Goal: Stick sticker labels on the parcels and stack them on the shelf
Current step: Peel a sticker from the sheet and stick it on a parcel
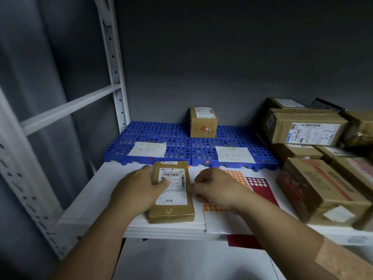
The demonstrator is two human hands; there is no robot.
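We steady the flat brown parcel (171,193) on the white shelf (101,190) with our left hand (139,188) gripping its edge, while our right hand (214,186) curls over the orange sticker sheet (236,176), seemingly pinching a sticker to apply.

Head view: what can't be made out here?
- Right hand: its own knuckles hide the fingertips, so whether it pinches a sticker is unclear.
- Orange sticker sheet: mostly covered by that hand.
- Flat parcel: label print too small and blurred; left hand covers its left edge.
- Parcel stack: cut off by the right frame edge.
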